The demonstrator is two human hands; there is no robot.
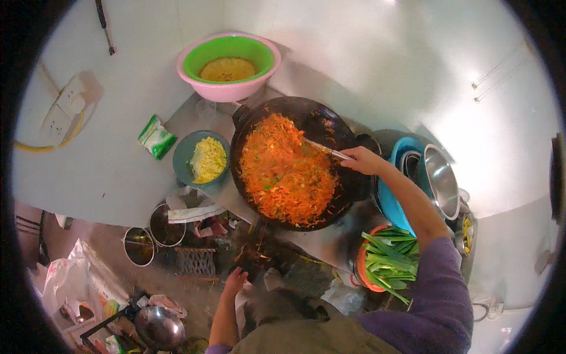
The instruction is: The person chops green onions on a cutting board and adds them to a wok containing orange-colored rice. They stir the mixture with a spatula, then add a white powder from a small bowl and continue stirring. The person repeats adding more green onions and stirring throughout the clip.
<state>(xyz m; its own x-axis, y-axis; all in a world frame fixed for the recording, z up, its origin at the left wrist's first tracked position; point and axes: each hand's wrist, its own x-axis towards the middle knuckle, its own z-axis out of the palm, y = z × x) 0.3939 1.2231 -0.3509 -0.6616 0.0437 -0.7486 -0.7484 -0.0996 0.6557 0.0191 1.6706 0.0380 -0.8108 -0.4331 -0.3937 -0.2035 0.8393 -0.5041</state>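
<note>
My right hand (363, 160) grips the handle of a metal spatula (329, 150), whose far end is buried in shredded carrot (287, 177) mixed with green bits. The carrot fills the left and middle of a large black wok (316, 115). My left hand (236, 278) hangs below the wok near my body, and nothing can be seen in it; its fingers are partly bent. Left of the wok, a dark green bowl (179, 157) holds crumbled yellow food (209, 161), perhaps egg. Cut green leafy stalks (391, 261) lie in an orange container (363, 270) at the lower right.
Behind the wok stands a pink basin (230, 92) with a green basin (192, 57) inside, holding a yellowish content. A green-and-white packet (157, 137) lies at the left. A blue basin (389, 199) and steel bowl (442, 181) stand right. Buckets (139, 246) and bags (66, 283) are on the floor.
</note>
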